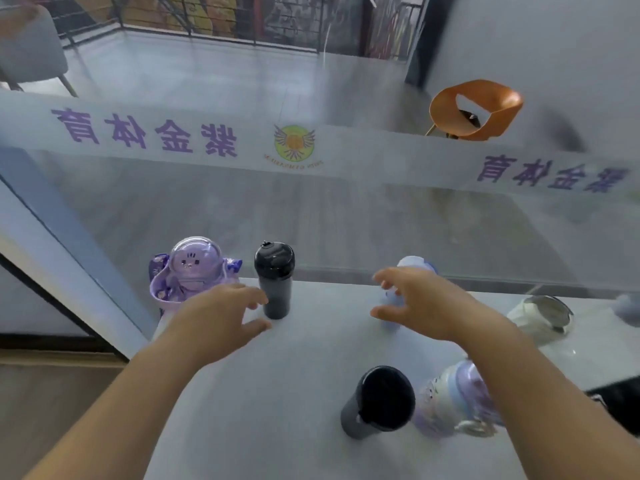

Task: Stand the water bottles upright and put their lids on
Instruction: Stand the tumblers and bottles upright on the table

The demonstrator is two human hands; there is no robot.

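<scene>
Behind right hand (426, 306), splayed, empty | pale bottle (414, 263) mostly hidden, blurred | left hand (221, 313) splayed, empty

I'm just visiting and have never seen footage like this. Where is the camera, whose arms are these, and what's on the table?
There is no machine here. These are a person's two bare arms, filmed by one wide-angle camera worn on the head and looking down. The left hand is spread beside an upright black bottle. The right hand is spread in front of a pale blue bottle. Neither hand holds anything. Also on the white table are a purple astronaut-shaped bottle, a dark bottle nearer the camera and a purple-and-blue bottle beside it. A white bottle lies on its side at the right, mouth open.
</scene>
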